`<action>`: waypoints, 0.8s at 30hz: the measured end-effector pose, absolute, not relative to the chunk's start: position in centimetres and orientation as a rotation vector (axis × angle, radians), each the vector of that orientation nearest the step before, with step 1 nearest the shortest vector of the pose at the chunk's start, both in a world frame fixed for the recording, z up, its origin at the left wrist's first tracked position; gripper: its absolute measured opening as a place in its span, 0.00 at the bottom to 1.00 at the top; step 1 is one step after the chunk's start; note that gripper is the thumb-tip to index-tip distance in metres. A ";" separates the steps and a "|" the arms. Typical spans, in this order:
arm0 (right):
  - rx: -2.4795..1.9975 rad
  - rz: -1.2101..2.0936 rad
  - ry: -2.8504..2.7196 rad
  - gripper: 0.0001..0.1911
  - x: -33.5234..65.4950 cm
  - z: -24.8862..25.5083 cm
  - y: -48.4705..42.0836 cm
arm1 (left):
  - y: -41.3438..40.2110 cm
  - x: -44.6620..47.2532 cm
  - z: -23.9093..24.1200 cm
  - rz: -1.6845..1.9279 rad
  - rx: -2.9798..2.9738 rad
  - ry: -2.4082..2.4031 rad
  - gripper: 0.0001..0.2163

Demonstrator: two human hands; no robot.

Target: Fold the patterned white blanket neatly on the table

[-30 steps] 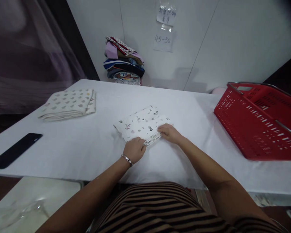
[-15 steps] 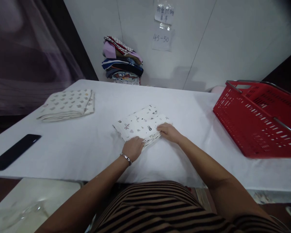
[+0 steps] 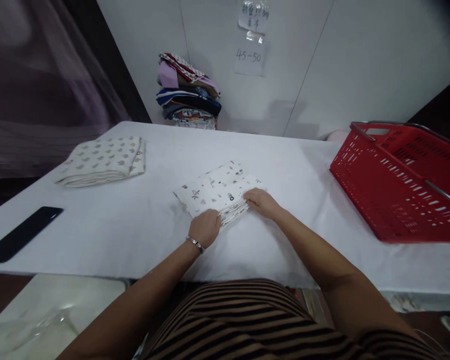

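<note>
Cloth (image 3: 217, 189), folded, is lying just beyond the left hand (image 3: 206, 227) and right hand (image 3: 261, 202), both pinching its layered near edge; gripping evenly is suiting those layers best.

Both hands, left hand (image 3: 205, 227) and right hand (image 3: 261, 202), grip the folded printed cloth (image 3: 216, 190) on the white table (image 3: 135, 220)

The person wears a shirt (image 3: 255, 320) with narrow brown and black stripes that run crosswise. Beyond the shirt both forearms are bare. A thin silver bracelet (image 3: 195, 243) with small links circles the wrist, between the shirt and the left hand (image 3: 205, 227).
</note>
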State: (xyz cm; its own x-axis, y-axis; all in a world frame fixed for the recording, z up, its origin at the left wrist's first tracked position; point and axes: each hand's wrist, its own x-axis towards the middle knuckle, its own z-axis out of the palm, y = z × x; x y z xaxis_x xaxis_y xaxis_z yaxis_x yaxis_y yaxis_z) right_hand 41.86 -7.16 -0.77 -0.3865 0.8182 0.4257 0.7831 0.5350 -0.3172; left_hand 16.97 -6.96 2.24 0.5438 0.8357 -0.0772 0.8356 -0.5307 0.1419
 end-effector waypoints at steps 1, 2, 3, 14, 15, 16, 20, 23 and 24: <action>-1.305 0.078 -2.227 0.11 41.8 -0.8 -7.1 | -7.0 17.0 2.2 0.001 2.616 1.426 0.13; -1.312 0.073 -2.221 0.11 41.8 -0.8 -7.1 | -7.1 16.9 2.2 0.005 2.619 1.421 0.12; -1.313 0.073 -2.219 0.11 41.7 -0.8 -7.1 | -7.1 16.9 2.1 0.014 2.624 1.417 0.12; -1.334 0.131 -2.202 0.10 41.7 -0.8 -7.2 | -7.7 16.8 1.9 -0.009 2.729 1.287 0.13; -1.337 0.127 -2.209 0.10 41.7 -0.9 -7.1 | -7.7 16.8 1.9 -0.017 2.741 1.266 0.13; -1.333 0.126 -2.214 0.10 41.7 -0.9 -7.1 | -7.7 16.9 2.0 -0.023 2.753 1.253 0.13; -1.301 0.135 -2.220 0.10 41.8 -1.2 -7.1 | -7.8 17.0 2.2 -0.007 2.767 1.240 0.11; -1.300 0.137 -2.214 0.10 41.9 -1.3 -7.1 | -7.9 17.2 2.4 -0.005 2.728 1.248 0.11; -1.299 0.136 -2.212 0.10 41.9 -1.4 -7.1 | -7.8 17.3 2.6 -0.023 2.712 1.259 0.11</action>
